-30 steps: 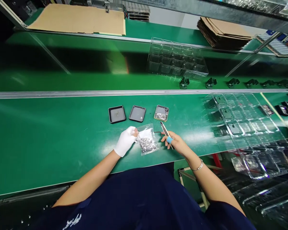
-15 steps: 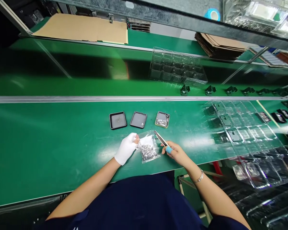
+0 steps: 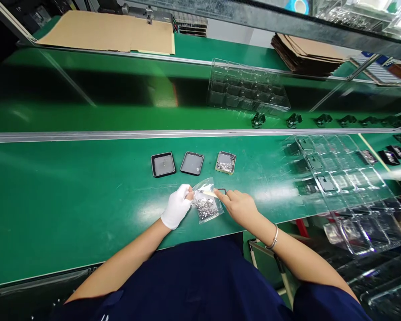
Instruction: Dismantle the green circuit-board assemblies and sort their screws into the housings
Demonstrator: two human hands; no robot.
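Observation:
A clear plastic bag (image 3: 206,209) with many small shiny metal parts lies over the green bench near its front edge. My left hand (image 3: 177,206), in a white glove with bare fingertips, is closed on the bag's left edge. My right hand (image 3: 239,206) is closed on a slim tool (image 3: 209,193), whose pale tip reaches over the bag's upper part. Beyond the bag sit a dark-rimmed tray (image 3: 163,165), a second shallow tray (image 3: 192,163) and a third tray (image 3: 225,162) with small metal parts in it.
Clear compartment trays (image 3: 341,178) stand at the right, holding a few grey plates. Another clear tray (image 3: 247,89) lies behind the metal rail (image 3: 120,134), near a row of several black parts. Cardboard sheets (image 3: 110,32) rest on the back shelf. Another person's arm shows at the right edge.
My right hand has turned palm down and brought the tool leftward over the bag, its tip now pointing left. My left hand keeps its hold. The view has shifted slightly.

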